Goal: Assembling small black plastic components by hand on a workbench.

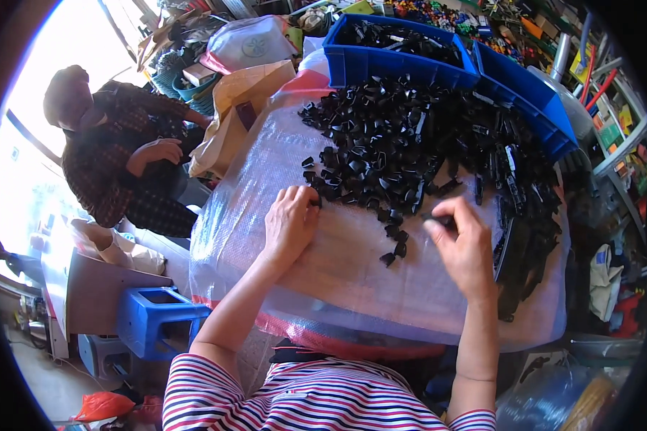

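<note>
The striped sleeves are nearest. The left hand (290,224) rests spread beside the pile of black plastic parts (424,144), touching one; the right hand (461,248) pinches one part (438,218), lifted for handling.

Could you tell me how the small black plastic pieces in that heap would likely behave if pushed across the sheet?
The black plastic pieces look small, rigid and angular, so they would probably slide rather than roll. The bubble-wrap sheet looks soft, so they may snag. Loosely heaped, they would likely scatter.
</note>
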The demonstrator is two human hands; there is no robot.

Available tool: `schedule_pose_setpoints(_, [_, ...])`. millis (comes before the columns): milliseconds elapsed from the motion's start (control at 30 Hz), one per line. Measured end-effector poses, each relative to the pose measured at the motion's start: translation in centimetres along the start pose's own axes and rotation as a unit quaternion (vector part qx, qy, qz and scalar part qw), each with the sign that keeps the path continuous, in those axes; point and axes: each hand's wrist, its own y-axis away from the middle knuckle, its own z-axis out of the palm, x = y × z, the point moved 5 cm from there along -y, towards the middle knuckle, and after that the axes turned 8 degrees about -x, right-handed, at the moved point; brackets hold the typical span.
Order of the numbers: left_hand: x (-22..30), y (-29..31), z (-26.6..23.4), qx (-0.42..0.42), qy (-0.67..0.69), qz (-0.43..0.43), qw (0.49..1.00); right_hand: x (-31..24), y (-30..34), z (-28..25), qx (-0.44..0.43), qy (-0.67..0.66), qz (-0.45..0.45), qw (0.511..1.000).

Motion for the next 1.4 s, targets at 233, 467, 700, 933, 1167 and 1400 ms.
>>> schedule_pose_setpoints(233, [4.2,-0.7,0.9,-0.126,0.439,0.004,0.890,0.8,4.3,1.2,-0.020,-0.267,0.054,0.962])
schedule_pose_setpoints(467, [10.7,0.1,2.0,-0.241,0.682,-0.023,0.690,-0.5,5.4,3.2,-0.021,-0.201,-0.042,0.978])
schedule_pose_setpoints(700, [8.6,0.5,3.3,-0.209,0.518,0.016,0.830,-1.3,6.1,1.7,0.009,-0.325,0.040,0.945])
schedule_pose_setpoints(933, [5.7,0.3,3.1,-0.101,0.429,-0.005,0.898,-13.1,4.3,-4.8,-0.280,-0.763,-0.196,0.549])
schedule_pose_setpoints(1167, [6.1,0.8,3.7,-0.121,0.413,-0.013,0.902,-13.9,4.6,-8.0,-0.245,-0.747,-0.324,0.526])
schedule_pose_setpoints(1400, [5.7,1.1,3.7,-0.121,0.434,-0.035,0.892,-15.3,6.6,-10.4,-0.233,-0.728,-0.442,0.469])
